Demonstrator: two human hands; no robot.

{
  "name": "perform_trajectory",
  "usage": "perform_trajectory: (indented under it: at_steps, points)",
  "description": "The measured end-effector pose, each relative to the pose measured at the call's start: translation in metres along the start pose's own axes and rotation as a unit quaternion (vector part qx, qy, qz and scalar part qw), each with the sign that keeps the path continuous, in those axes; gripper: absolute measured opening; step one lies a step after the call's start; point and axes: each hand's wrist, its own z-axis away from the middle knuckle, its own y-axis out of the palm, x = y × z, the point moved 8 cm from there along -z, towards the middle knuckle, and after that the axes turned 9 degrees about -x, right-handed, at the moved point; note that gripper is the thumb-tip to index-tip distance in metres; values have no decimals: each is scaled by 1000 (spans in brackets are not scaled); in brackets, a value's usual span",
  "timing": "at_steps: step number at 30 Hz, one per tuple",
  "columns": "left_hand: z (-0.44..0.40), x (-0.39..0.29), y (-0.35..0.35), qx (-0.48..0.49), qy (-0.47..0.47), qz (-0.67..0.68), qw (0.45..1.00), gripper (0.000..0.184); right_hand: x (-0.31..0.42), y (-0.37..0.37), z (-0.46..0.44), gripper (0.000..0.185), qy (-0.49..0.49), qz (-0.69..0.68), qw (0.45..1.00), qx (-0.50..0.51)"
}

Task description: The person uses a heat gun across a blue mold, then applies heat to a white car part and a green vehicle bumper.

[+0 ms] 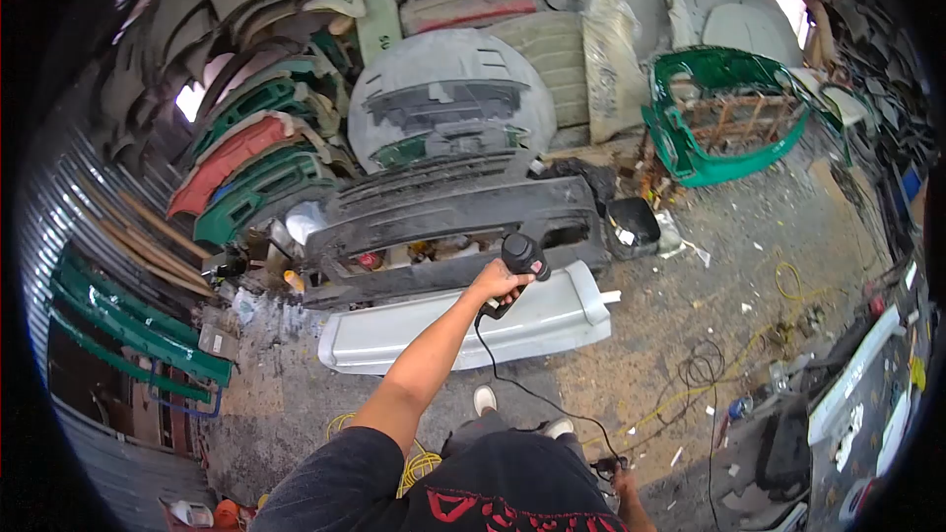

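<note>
Indoors, over a littered floor point(729, 266), a pale panel point(562, 323) is seen beneath a power tool point(522, 254) gripped in the left hand point(501, 283). Were its cord point(537, 395) snagged by a shoe point(484, 399), the panel could be scuffed; the right hand's point(622, 481) grip cannot be told.

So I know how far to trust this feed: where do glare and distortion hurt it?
Head view: strong fisheye bending towards the edges, black corners; blown-out white in the upper-left gap; streaky glare on the corrugated metal; right hand small and low, its grip unclear.
</note>
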Motion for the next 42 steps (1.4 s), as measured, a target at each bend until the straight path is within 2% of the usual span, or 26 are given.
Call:
perform_trajectory:
  at_steps: [1, 3, 5, 6, 9, 12, 14, 16, 17, 19, 21, 22, 23, 25, 27, 29, 30, 31, 32, 33, 34, 37, 42]
  points:
    - [-4, 14, -14, -12, -15, -12, 1000, 38, 8, -3, 0, 59, -23, 34, 999, 18]
    - [-2, 38, -48, -45, -32, -38, 998, 37, 21, -4, 0, 61, -11, 2, 1000, 22]
    - [1, 72, -86, -72, -49, -38, 995, 33, -30, 26, -41, 57, -15, -74, 995, 71]
    - [5, 90, -105, -92, -72, -56, 992, 31, -29, 29, -48, 57, -27, -78, 993, 79]
    - [26, 124, -159, -139, -139, -105, 975, 25, 5, 43, -58, 56, -62, -89, 987, 118]
    - [39, 145, -193, -181, -151, -154, 960, 29, 33, 52, -64, 56, -84, -117, 976, 165]
    - [40, 150, -197, -181, -157, -172, 955, 30, 47, 56, -65, 56, -94, -141, 966, 196]
    - [53, 140, -190, -167, -206, -144, 953, 35, 59, 59, -63, 56, -98, -169, 955, 224]
    - [37, 151, -181, -152, -187, -137, 961, 37, 65, 60, -62, 56, -98, -186, 948, 240]
    - [52, 104, -156, -131, -160, -82, 975, 37, 73, 57, -58, 56, -96, -218, 933, 268]
    - [28, 95, -124, -86, -111, -24, 990, 37, 79, 55, -54, 57, -100, -231, 922, 295]
    - [22, 85, -111, -83, -99, -13, 992, 37, 77, 55, -58, 61, -145, -163, 927, 306]
    - [15, 72, -97, -78, -85, -3, 993, 37, 71, 59, -58, 61, -145, -166, 928, 301]
    - [2, 44, -68, -32, -71, -12, 997, 33, 41, 57, -76, 62, -173, -229, 940, 183]
    - [-13, 23, -45, -23, -65, -15, 997, 32, 28, 53, -80, 61, -198, -219, 940, 174]
    - [-15, -9, -27, -17, -46, -9, 999, 35, -6, 44, -91, 60, -243, -71, 967, -8]
    - [-16, -27, -19, -5, -23, -2, 1000, 36, -11, 41, -86, 60, -236, -77, 969, -18]
    - [-18, -42, -10, 8, 0, 4, 1000, 37, 21, 20, -45, 56, -502, 129, 811, -271]
    - [-27, -50, -3, 2, 2, -15, 1000, 36, 7, 24, -58, 52, -391, 82, 900, -172]
    - [-38, -58, 7, 11, 34, -5, 999, 36, -2, 27, -59, 49, -263, 52, 959, -91]
    - [-48, -60, 15, 20, 21, -25, 999, 36, -4, 27, -50, 46, -202, 54, 976, -58]
    - [-62, -81, 28, 41, -3, -74, 996, 36, -10, 28, -19, 37, -147, 95, 984, -12]
    - [-55, -111, 19, 44, 24, -114, 992, 36, -17, 46, 28, 28, -145, 196, 968, 66]
